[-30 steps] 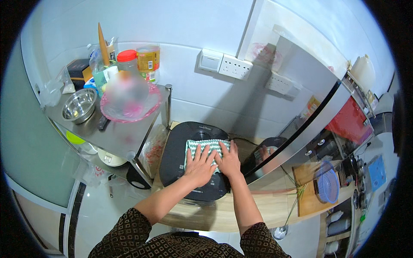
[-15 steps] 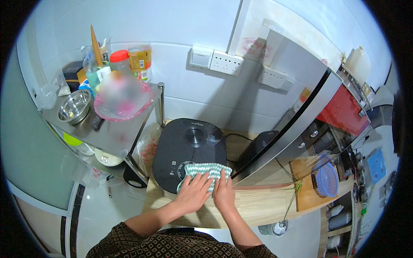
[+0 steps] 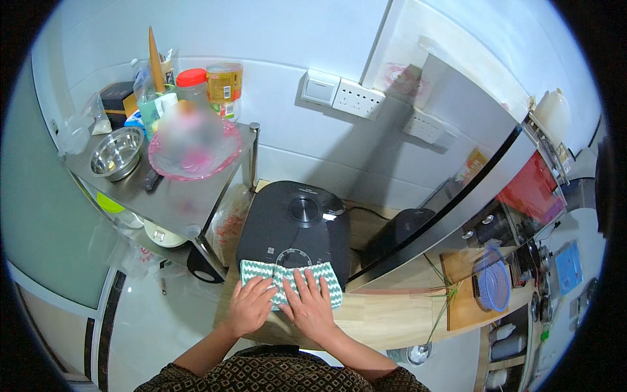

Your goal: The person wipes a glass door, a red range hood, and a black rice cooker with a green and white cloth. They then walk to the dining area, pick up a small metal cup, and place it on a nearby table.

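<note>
A black countertop cooker (image 3: pixel 261 219) with a round knob (image 3: pixel 304 209) on its top stands on the wooden counter. Across its front edge lies a green-and-white zigzag-patterned cloth (image 3: pixel 259 267), spread out wide and partly covering the front of a printed dial ring. My left hand (image 3: pixel 250 309) rests flat on the left part of the cloth, fingers stretched out. On the cloth's middle and right part lies my right hand (image 3: pixel 308 306), its fingers spread and pressed down flat. What lies under the palms is hidden.
At left, a metal shelf (image 3: pixel 189 202) carries a steel bowl (image 3: pixel 117 154), a pink dish (image 3: pixel 208 171) with blurred contents, and a red-lidded jar (image 3: pixel 191 81). A tall glossy panel (image 3: pixel 450 215) rises close on the right. Beyond are a blue basket (image 3: pixel 494 285) and a wooden board (image 3: pixel 465 317).
Both hands have slid the cloth left along the cooker's front, and it now lies wider and flatter. The right hand's fingers have spread. The view has shifted slightly.
</note>
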Demonstrator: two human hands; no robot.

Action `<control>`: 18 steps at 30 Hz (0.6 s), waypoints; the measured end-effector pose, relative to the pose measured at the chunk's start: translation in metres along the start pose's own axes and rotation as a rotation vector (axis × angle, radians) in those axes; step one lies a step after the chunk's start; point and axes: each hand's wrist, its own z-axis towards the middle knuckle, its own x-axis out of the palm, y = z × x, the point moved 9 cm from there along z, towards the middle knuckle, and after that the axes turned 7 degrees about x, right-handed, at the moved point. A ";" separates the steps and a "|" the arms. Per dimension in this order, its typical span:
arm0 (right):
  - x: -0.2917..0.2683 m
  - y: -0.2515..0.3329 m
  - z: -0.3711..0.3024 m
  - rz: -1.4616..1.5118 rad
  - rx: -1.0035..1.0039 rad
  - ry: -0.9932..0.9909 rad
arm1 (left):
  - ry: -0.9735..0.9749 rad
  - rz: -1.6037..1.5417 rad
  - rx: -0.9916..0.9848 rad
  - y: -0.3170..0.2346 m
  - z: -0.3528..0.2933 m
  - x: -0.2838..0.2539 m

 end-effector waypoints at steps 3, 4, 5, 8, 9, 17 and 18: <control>0.000 0.010 0.018 0.001 -0.038 0.011 | -0.136 -0.058 -0.037 0.019 0.003 -0.004; 0.000 0.013 0.025 0.006 -0.048 0.012 | -0.179 -0.103 -0.027 0.025 0.008 -0.009; -0.001 0.015 0.031 0.009 -0.055 0.014 | -0.201 -0.121 -0.032 0.031 0.011 -0.009; 0.008 0.016 0.047 0.031 -0.058 0.027 | -0.255 -0.143 -0.057 0.047 0.019 -0.014; 0.011 0.016 0.049 0.037 -0.052 0.032 | -0.270 -0.154 -0.071 0.048 0.020 -0.014; 0.005 0.019 0.020 0.040 -0.028 0.000 | -0.179 -0.117 -0.121 0.018 -0.002 -0.014; 0.002 0.019 0.016 0.053 -0.023 0.008 | -0.150 -0.118 -0.111 0.014 -0.004 -0.013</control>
